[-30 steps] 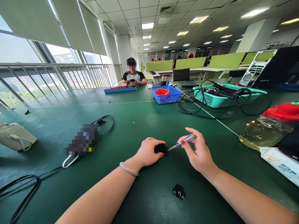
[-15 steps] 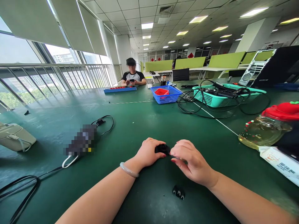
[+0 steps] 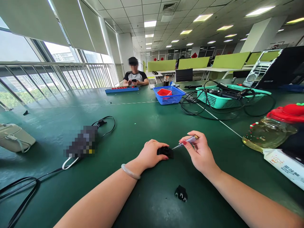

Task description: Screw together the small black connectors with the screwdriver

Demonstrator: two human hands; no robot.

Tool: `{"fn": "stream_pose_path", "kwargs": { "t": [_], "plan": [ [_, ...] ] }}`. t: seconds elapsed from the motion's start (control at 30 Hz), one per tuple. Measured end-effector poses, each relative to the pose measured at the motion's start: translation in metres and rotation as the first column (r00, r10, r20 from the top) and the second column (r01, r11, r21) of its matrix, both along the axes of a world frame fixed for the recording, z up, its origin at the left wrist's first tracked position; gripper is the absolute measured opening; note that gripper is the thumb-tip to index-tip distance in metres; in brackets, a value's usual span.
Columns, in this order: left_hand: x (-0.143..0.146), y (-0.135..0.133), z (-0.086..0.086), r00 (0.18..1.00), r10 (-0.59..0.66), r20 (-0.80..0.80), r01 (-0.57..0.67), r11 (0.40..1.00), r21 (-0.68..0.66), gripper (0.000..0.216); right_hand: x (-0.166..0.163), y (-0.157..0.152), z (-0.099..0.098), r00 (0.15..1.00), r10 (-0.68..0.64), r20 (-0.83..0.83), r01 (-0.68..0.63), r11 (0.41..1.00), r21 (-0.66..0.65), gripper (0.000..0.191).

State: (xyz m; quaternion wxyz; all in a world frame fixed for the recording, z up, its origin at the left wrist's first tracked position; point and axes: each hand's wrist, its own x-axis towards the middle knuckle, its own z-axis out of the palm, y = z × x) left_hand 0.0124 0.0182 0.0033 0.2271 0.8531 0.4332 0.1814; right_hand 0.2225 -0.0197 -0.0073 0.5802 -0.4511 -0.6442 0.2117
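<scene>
My left hand [image 3: 149, 154] is closed around a small black plastic part [image 3: 165, 152] and holds it on the green table [image 3: 142, 123]. In my right hand [image 3: 200, 150] is a screwdriver [image 3: 189, 140] with a clear handle, gripped between thumb and fingers. Its shaft slants down to the left, and the tip meets the right end of the black part or comes very near it. Closer to me lies another small black piece [image 3: 181, 193] with metal contacts, apart from both hands.
A blue basket [image 3: 169, 98] with a red tray and a teal basket [image 3: 215, 102] of cables stand farther back. At right are a red-lidded jar [image 3: 270, 131] and a white packet [image 3: 285, 167]. A cable [image 3: 28, 180] lies left. A person [image 3: 135, 76] sits opposite.
My right hand has turned and opened out to the right, bringing the screwdriver handle into view. My left hand and the black part stay nearly in place.
</scene>
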Motion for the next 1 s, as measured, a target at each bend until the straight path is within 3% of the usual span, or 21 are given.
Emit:
{"fn": "stream_pose_path", "kwargs": {
  "t": [0.17,0.3,0.43,0.67,0.83,1.0],
  "plan": [
    [0.0,0.001,-0.003,1.0,-0.023,0.009,0.023,0.999,0.025,0.048,-0.005,-0.012,0.008,0.945,0.019,0.328,-0.089,0.976,0.2,0.028],
    [0.0,0.001,-0.004,1.0,-0.016,0.019,0.015,0.999,0.029,0.052,-0.005,-0.018,0.01,0.952,-0.059,0.301,-0.05,0.939,0.341,0.038],
    [0.001,0.0,-0.005,1.0,0.003,0.001,-0.003,0.999,0.043,0.056,-0.005,-0.021,0.009,0.977,0.004,0.212,-0.082,0.929,0.36,0.042],
    [0.001,0.0,-0.006,0.997,-0.076,-0.025,0.078,0.993,0.088,0.062,-0.012,-0.022,0.016,0.84,0.106,0.532,-0.333,0.876,0.349,0.031],
    [0.002,-0.002,-0.004,0.996,-0.084,-0.032,0.086,0.992,0.096,0.058,-0.012,-0.021,0.015,0.825,0.082,0.56,-0.305,0.898,0.317,0.024],
    [0.003,-0.003,-0.004,0.996,-0.073,-0.056,0.078,0.991,0.109,0.057,-0.01,-0.02,0.015,0.886,0.057,0.461,-0.247,0.898,0.363,0.026]
  ]
}}
